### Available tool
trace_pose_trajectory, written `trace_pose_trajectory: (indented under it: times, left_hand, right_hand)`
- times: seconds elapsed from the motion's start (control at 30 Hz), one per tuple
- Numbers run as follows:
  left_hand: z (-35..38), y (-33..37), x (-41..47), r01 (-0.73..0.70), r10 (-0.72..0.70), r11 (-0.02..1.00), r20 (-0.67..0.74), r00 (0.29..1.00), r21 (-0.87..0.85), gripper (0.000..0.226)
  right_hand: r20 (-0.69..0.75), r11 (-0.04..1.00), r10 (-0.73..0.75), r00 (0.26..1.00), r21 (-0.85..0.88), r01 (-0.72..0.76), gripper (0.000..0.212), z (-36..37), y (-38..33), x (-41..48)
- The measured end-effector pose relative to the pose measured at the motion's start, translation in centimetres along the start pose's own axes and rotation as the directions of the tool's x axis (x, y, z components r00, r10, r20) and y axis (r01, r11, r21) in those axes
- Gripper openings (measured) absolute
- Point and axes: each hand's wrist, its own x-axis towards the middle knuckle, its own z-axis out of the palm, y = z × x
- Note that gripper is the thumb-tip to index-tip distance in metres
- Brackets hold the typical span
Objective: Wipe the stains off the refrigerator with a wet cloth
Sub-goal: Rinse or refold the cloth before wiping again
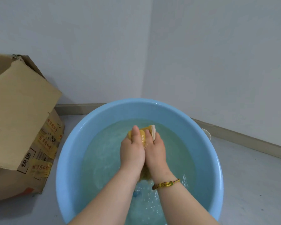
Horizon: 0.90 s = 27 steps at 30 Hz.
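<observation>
Nearest me, two bare forearms reach out over a round light-blue plastic basin [68, 159] of water set on the pale floor in a corner. Far left stands a taped brown cardboard box [23, 120], well apart from the work. The left hand [132, 149] and right hand [156, 150], its wrist in a braided yellow bracelet [166, 183], press together, both clenched around a bunched yellow cloth [143, 134] held just above the water, probably so that wrung drips fall back in. No refrigerator shows; wiping has not begun.
</observation>
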Motion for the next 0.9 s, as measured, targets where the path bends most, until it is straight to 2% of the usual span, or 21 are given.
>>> trace_pose_trajectory:
  times: [0.07, 0.13, 0.23, 0.37, 0.43, 0.5, 0.57, 0.63, 0.7, 0.73, 0.77, 0.83, 0.9]
  left_hand:
    - [-0.4, 0.8, 0.3, -0.059, 0.058, 0.998, 0.006, 0.998, 0.032, 0.049]
    - [-0.8, 1.2, 1.5, -0.039, 0.040, 0.999, -0.009, 0.999, 0.031, 0.051]
    - [-1.1, 1.7, 1.5, 0.000, 0.001, 0.993, 0.007, 1.000, -0.118, 0.050]
    - [-0.4, 1.5, -1.8, -0.019, 0.045, 0.975, 0.113, 0.993, -0.222, 0.044]
    - [-0.4, 1.2, -2.0, 0.012, 0.019, 0.959, 0.107, 0.994, -0.283, 0.037]
    - [-0.6, 1.0, -1.5, 0.059, -0.026, 0.948, 0.109, 0.994, -0.314, 0.027]
    - [-0.8, 0.7, -1.2, 0.111, -0.048, 0.924, 0.176, 0.983, -0.366, 0.022]
    - [-0.8, 0.5, -1.0, 0.158, -0.067, 0.892, 0.222, 0.973, -0.424, 0.030]
    - [-1.1, 0.0, -0.5, 0.179, -0.084, 0.864, 0.215, 0.973, -0.471, 0.024]
    - [-1.4, -0.2, -0.2, 0.188, -0.092, 0.840, 0.208, 0.974, -0.508, 0.017]
    - [-1.6, -0.4, 0.1, 0.196, -0.104, 0.814, 0.194, 0.975, -0.546, 0.015]
    - [-1.9, -0.3, 0.4, 0.196, -0.094, 0.770, 0.196, 0.976, -0.607, 0.012]
    - [-1.9, 0.2, 0.3, 0.196, -0.044, 0.743, 0.246, 0.968, -0.640, 0.004]
  right_hand:
    - [-0.012, 0.998, -0.031, 0.999, 0.057, 0.032, 0.029, -0.2, -0.7, -0.8]
    - [0.018, 0.992, -0.121, 0.992, 0.041, 0.121, 0.028, -0.2, -1.3, -2.4]
    - [0.030, 0.981, -0.192, 0.981, -0.017, 0.193, 0.030, -0.8, -2.2, -2.2]
    - [0.078, 0.987, 0.047, 0.996, 0.150, -0.059, 0.039, -1.8, -2.2, 0.7]
    - [0.039, 0.985, 0.080, 0.996, 0.149, -0.085, 0.033, -2.0, -1.8, 0.6]
    - [-0.029, 0.996, 0.025, 0.999, 0.091, -0.023, 0.026, -2.4, -1.9, -0.3]
    - [0.014, 0.988, -0.134, 0.991, -0.077, 0.135, 0.022, -2.4, -1.6, -1.4]
    - [0.193, 0.880, -0.353, 0.915, -0.263, 0.395, 0.004, -2.0, -0.8, -2.3]
    - [0.358, 0.634, -0.524, 0.773, -0.442, 0.635, 0.028, -1.5, 0.5, -3.0]
    - [0.368, 0.548, -0.578, 0.728, -0.486, 0.681, 0.036, -1.4, 1.1, -3.3]
    - [0.337, 0.517, -0.620, 0.709, -0.503, 0.692, 0.040, -1.3, 2.1, -3.4]
    - [0.182, 0.613, -0.644, 0.743, -0.457, 0.644, 0.055, -1.2, 3.4, -3.8]
    - [0.077, 0.803, -0.506, 0.859, -0.320, 0.502, 0.077, -1.2, 3.3, -3.7]
